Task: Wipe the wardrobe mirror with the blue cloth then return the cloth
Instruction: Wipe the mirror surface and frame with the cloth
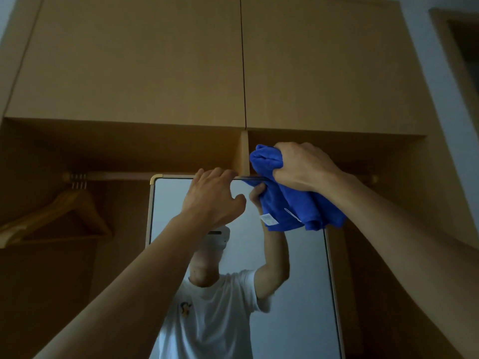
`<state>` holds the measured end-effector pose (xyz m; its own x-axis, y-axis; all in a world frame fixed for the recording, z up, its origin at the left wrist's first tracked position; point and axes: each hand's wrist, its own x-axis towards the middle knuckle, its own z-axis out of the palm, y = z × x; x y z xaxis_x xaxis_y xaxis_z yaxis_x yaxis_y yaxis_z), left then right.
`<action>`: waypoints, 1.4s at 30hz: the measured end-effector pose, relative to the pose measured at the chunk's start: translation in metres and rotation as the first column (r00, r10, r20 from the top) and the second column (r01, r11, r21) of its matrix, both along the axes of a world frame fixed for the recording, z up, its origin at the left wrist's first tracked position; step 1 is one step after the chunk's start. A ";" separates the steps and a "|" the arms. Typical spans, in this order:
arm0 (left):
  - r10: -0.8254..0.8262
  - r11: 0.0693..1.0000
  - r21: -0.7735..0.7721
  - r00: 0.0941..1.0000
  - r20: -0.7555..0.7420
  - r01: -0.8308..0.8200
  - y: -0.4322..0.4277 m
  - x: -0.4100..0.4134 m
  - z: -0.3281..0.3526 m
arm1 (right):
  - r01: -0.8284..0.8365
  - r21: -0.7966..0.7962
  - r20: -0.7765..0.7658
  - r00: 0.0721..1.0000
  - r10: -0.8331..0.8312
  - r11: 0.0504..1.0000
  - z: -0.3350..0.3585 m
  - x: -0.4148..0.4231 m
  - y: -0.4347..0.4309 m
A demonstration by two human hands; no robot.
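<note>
The tall wardrobe mirror [298, 294] with a gold frame stands in the open wardrobe, straight ahead. My left hand [212, 198] grips its top edge, fingers curled over the rim. My right hand [303, 167] holds a bunched blue cloth [287, 206] at the mirror's top right corner. Part of the cloth sticks up above my fist and the rest hangs down over the glass, with a small white label showing. A person in a white T-shirt is reflected in the glass.
A wooden hanger [59, 216] hangs from the rail [116, 175] at the left inside the wardrobe. Two shut upper cabinet doors [155, 60] fill the space above. A vertical divider panel [242, 154] stands just behind the mirror's top. A doorway [464, 47] shows at the far right.
</note>
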<state>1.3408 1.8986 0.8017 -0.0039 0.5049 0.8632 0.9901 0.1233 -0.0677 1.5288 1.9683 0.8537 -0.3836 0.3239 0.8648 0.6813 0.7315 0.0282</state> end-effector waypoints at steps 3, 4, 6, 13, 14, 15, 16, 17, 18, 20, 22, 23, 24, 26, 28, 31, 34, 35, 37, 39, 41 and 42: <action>-0.017 1.000 0.011 1.000 0.000 0.017 -0.002 0.002 0.000 | -0.067 -0.024 0.000 0.998 0.067 0.997 0.005 -0.020 -0.012; -0.022 1.000 0.016 1.000 0.000 0.022 -0.003 0.002 0.000 | -0.089 -0.033 -0.003 0.996 0.089 0.995 0.007 -0.026 -0.017; -0.021 0.999 0.033 1.000 -0.015 0.021 -0.004 0.000 0.000 | -0.100 -0.036 0.000 0.995 0.100 0.994 0.009 -0.037 -0.024; 0.168 0.975 0.150 0.986 -0.002 -0.166 -0.025 -0.040 -0.006 | -0.064 -0.029 -0.017 0.998 0.063 0.998 0.005 -0.021 -0.017; 0.182 0.970 0.165 0.983 -0.006 -0.179 -0.028 -0.046 -0.008 | -0.042 -0.027 -0.031 0.999 0.041 0.999 0.005 -0.017 -0.014; 0.190 0.967 0.174 0.982 -0.011 -0.185 -0.031 -0.050 -0.010 | -0.023 -0.028 -0.047 0.999 0.021 0.999 0.005 -0.014 -0.012; 0.186 0.967 0.178 0.983 -0.007 -0.181 -0.032 -0.053 -0.011 | -0.008 -0.031 -0.063 0.998 0.006 0.999 0.005 -0.012 -0.011; 0.171 0.969 0.180 0.985 0.011 -0.170 -0.033 -0.054 -0.011 | 0.002 -0.034 -0.077 0.997 -0.004 0.999 0.005 -0.011 -0.009; 0.150 0.971 0.181 0.988 0.043 -0.155 -0.034 -0.055 -0.011 | 0.007 -0.035 -0.086 0.996 -0.010 0.999 0.005 -0.010 -0.009; 0.100 0.974 0.189 0.987 0.128 -0.123 -0.036 -0.056 -0.009 | 0.014 -0.028 -0.083 0.996 -0.017 0.999 0.004 -0.011 -0.008; 0.078 0.976 0.189 0.982 0.174 -0.111 -0.038 -0.057 -0.010 | 0.024 -0.015 -0.064 0.998 -0.025 1.000 0.003 -0.016 -0.010; 0.075 0.975 0.191 0.981 0.176 -0.109 -0.039 -0.058 -0.012 | 0.024 -0.008 -0.057 0.998 -0.024 1.000 0.003 -0.020 -0.013; 0.070 0.974 0.199 0.982 0.176 -0.105 -0.040 -0.058 -0.013 | 0.016 -0.002 -0.053 0.998 -0.016 1.000 0.003 -0.025 -0.016; 0.044 0.971 0.224 0.983 0.181 -0.085 -0.043 -0.058 -0.015 | -0.011 0.006 -0.046 0.999 0.011 1.000 0.005 -0.039 -0.024; 0.022 0.969 0.237 0.982 0.186 -0.067 -0.046 -0.059 -0.014 | -0.032 0.011 -0.028 0.999 0.033 0.999 0.006 -0.056 -0.035; -0.014 0.969 0.242 0.975 0.224 -0.041 -0.052 -0.063 -0.015 | -0.062 0.036 0.003 0.998 0.062 0.997 0.008 -0.083 -0.052; -0.060 0.966 0.259 0.961 0.271 -0.013 -0.056 -0.067 -0.017 | -0.104 0.049 0.027 0.994 0.103 0.993 0.007 -0.104 -0.068; -0.072 0.965 0.263 0.960 0.270 -0.001 -0.057 -0.067 -0.018 | -0.119 0.053 0.034 0.993 0.117 0.991 0.007 -0.109 -0.072; -0.113 0.960 0.279 0.958 0.263 0.036 -0.058 -0.067 -0.020 | -0.155 0.064 0.043 0.987 0.152 0.986 0.006 -0.117 -0.077; -0.135 0.959 0.279 0.942 0.308 0.046 -0.060 -0.069 -0.020 | -0.177 0.068 0.037 0.984 0.175 0.982 0.004 -0.118 -0.077; -0.123 0.971 0.239 0.912 0.392 0.028 -0.063 -0.072 -0.023 | -0.159 0.064 0.005 0.987 0.159 0.985 0.003 -0.114 -0.073; -0.121 0.975 0.219 0.900 0.419 0.029 -0.065 -0.074 -0.026 | -0.131 0.065 -0.011 0.991 0.132 0.989 0.002 -0.110 -0.071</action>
<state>1.2665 1.8332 0.7759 -0.3643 0.3332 0.8697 0.9240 0.0128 0.3822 1.4192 1.8978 0.8556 -0.4062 0.2152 0.8881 0.5796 0.8120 0.0683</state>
